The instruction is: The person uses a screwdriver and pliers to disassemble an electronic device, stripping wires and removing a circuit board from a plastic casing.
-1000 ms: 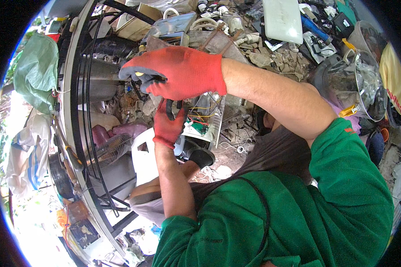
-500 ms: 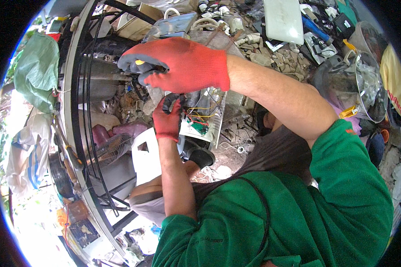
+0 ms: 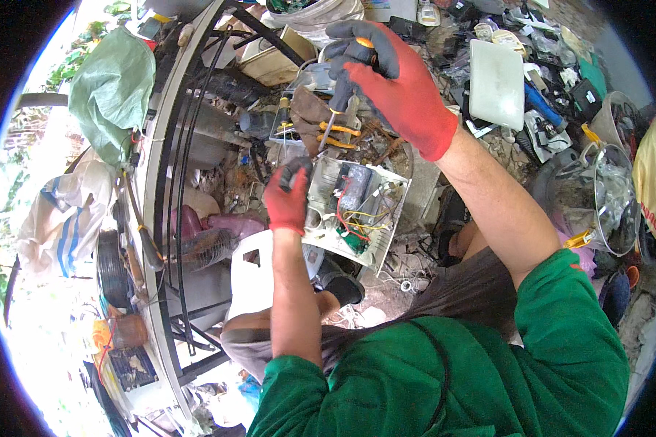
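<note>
My right hand (image 3: 415, 95), in a red glove with dark grey palm and fingers, is closed round the handle of a screwdriver (image 3: 342, 95). Its shaft slants down toward the far left corner of a white plastic casing (image 3: 395, 227); whether the tip touches is unclear. The casing holds a dark wrapped block (image 3: 356, 186), red and yellow wires and a green circuit board (image 3: 353, 242). At the casing's left edge, my gloved left hand (image 3: 288, 198) grips with curled fingers. Orange-handled pliers (image 3: 339, 135) lie just beyond the casing.
A black metal frame (image 3: 169, 197) stands along my left. Beyond the casing are a cream box (image 3: 273, 58) and a white bucket (image 3: 328, 18). To the right lie a pale flat panel (image 3: 497, 84), scattered electronic scrap and a clear plastic container (image 3: 612, 193) of crumpled plastic.
My right hand has moved up and to the right, uncovering the casing and showing the screwdriver. My left hand stays at the casing's edge. The whole view has shifted.
</note>
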Demonstrator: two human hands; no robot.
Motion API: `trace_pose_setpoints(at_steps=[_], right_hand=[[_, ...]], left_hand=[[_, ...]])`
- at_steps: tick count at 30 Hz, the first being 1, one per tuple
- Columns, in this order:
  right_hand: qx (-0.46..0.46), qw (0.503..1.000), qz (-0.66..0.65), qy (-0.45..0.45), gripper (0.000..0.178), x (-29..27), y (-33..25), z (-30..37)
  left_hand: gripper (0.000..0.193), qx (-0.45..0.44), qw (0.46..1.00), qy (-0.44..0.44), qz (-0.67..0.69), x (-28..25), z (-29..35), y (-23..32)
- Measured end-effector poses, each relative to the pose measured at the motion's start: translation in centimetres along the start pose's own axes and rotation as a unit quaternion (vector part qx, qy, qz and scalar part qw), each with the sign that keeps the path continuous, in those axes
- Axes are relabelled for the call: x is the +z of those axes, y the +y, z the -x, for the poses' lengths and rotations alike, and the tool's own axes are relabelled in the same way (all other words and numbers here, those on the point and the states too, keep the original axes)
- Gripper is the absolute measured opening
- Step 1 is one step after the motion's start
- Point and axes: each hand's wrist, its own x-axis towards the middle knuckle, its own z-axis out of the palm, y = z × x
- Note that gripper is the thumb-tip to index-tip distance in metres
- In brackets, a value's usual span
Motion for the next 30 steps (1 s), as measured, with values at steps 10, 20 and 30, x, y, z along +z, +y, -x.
trace_pose_setpoints(at_steps=[10,20,30], right_hand=[[0.03,0.989,-0.113,0.088,0.033,-0.8,0.2,-0.3],[0.015,0.999,0.027,0.005,0.027,0.2,1.6,0.5],[0.074,0.993,0.057,-0.077,0.024,-0.3,1.1,1.9]], left_hand=[[0.051,0.018,0.955,-0.219,-0.2,-1.4,-8.2,3.9],[0.049,0.088,0.881,-0.316,-0.34,-0.9,2.3,3.8],[0.031,-0.169,0.868,-0.143,0.445,-3.1,2.4,1.9]])
